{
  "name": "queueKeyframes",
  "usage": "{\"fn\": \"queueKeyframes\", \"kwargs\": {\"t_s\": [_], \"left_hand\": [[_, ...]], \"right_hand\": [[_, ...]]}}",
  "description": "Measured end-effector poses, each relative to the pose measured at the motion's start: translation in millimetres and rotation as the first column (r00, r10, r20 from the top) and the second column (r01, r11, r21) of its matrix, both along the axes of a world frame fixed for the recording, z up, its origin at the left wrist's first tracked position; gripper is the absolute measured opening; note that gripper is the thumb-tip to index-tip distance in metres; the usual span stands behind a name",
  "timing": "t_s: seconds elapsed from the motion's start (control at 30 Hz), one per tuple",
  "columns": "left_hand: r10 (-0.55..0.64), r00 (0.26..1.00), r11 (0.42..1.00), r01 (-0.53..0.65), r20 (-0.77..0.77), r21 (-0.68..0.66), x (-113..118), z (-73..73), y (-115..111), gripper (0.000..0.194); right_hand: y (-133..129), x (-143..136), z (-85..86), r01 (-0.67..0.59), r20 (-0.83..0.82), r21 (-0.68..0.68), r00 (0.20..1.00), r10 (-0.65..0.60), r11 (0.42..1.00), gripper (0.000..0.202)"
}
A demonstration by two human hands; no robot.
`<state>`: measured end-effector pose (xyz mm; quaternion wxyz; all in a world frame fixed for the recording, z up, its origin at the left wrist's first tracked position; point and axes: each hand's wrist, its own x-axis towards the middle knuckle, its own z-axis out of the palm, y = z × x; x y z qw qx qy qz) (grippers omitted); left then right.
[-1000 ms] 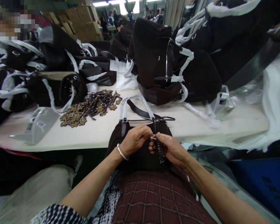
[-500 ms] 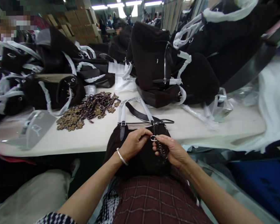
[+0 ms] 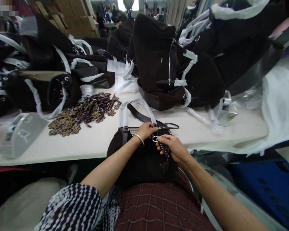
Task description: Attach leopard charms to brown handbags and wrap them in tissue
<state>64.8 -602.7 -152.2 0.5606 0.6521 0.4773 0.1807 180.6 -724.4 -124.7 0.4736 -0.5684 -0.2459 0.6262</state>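
Observation:
A dark handbag (image 3: 144, 163) rests between my lap and the table edge, its handles (image 3: 122, 117) wrapped in white paper. My left hand (image 3: 147, 131) is closed, its fingertips pinching at the thin dark strap (image 3: 167, 127) by the base of the right handle. Just below, my right hand (image 3: 174, 147) is wrapped round a keychain (image 3: 165, 150) with a dark coiled cord. The keychain's metal ring (image 3: 155, 139) sticks out from the thumb and fingers towards the left hand. Part of the keychain is hidden in the palm.
A heap of similar keychains (image 3: 83, 114) lies on the white table (image 3: 96, 144) to the left. Beside it stands a clear plastic holder (image 3: 21, 134). More dark bags (image 3: 154, 64) are piled along the back. A blue crate (image 3: 262, 189) is low at right.
My left hand has moved forward from the ring to the strap on the bag. The right hand still holds the keychain, its ring now free of the left fingers. The view has shifted slightly.

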Motion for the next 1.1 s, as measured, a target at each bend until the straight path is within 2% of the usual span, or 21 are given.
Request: {"fn": "queueKeyframes", "kwargs": {"t_s": [0.1, 0.2, 0.3, 0.37, 0.43, 0.5, 0.57, 0.63, 0.73, 0.83, 0.93, 1.0, 1.1], "left_hand": [[0.036, 0.998, 0.997, -0.032, 0.055, -0.067, 0.9, -6.4, 6.1, 0.017], [0.009, 0.993, 0.993, 0.005, 0.114, -0.122, -1.2, -11.5, 9.8, 0.019], [0.01, 0.986, 0.992, 0.01, 0.168, -0.123, -7.1, -10.6, 5.7, 0.015], [0.051, 0.978, 0.995, -0.033, 0.203, -0.092, -15.5, -4.0, -3.0, 0.01], [0.031, 0.957, 1.0, -0.029, 0.289, -0.009, -28.3, 7.4, -15.1, 0.015], [-0.1, 0.924, 0.99, 0.054, 0.369, 0.133, -43.5, 21.0, -27.7, 0.024], [-0.233, 0.899, 0.956, 0.142, 0.371, 0.256, -57.5, 32.5, -37.5, 0.028], [-0.241, 0.908, 0.953, 0.155, 0.342, 0.261, -66.9, 39.2, -43.2, 0.028], [-0.14, 0.93, 0.98, 0.081, 0.341, 0.181, -70.1, 40.7, -45.8, 0.021], [-0.054, 0.953, 0.984, 0.0, 0.298, 0.18, -64.7, 37.9, -46.1, 0.017], [0.009, 0.958, 0.996, -0.034, 0.287, 0.082, -58.0, 33.8, -46.7, 0.021], [0.047, 0.948, 0.999, -0.038, 0.314, -0.033, -54.9, 31.5, -47.5, 0.022], [0.079, 0.94, 0.991, -0.037, 0.333, -0.131, -52.9, 31.8, -49.3, 0.025]], "right_hand": [[3.7, 2.6, -4.5, 0.009, 0.019, 0.0, 1.0, -0.009, 1.0, 0.026], [8.1, 8.7, -6.1, 0.001, 0.027, 0.013, 1.0, -0.002, 1.0, 0.027], [10.8, 14.1, -2.7, -0.052, -0.044, 0.024, 0.998, 0.053, 0.998, 0.029], [11.0, 14.6, 2.6, -0.087, -0.147, 0.024, 0.985, 0.09, 0.996, 0.028], [10.7, 12.0, 9.1, -0.112, -0.258, 0.013, 0.96, 0.111, 0.994, 0.027], [11.2, 7.0, 14.6, -0.124, -0.346, -0.005, 0.931, 0.114, 0.992, 0.026], [12.7, 1.3, 17.4, -0.112, -0.41, -0.035, 0.908, 0.088, 0.993, 0.021], [14.8, -3.6, 17.8, -0.081, -0.459, -0.083, 0.888, 0.034, 0.993, 0.015], [16.1, -7.6, 16.8, -0.066, -0.482, -0.141, 0.876, -0.01, 0.988, 0.013], [12.2, -9.1, 16.9, -0.096, -0.406, -0.109, 0.913, 0.044, 0.989, 0.016], [5.1, -11.0, 16.4, -0.076, -0.215, 0.033, 0.973, 0.081, 0.997, 0.023], [1.1, -12.9, 14.6, -0.039, -0.033, 0.133, 0.998, 0.044, 0.99, 0.028], [-1.6, -15.7, 10.6, 0.001, 0.195, 0.191, 0.98, -0.039, 0.982, 0.029]]}}
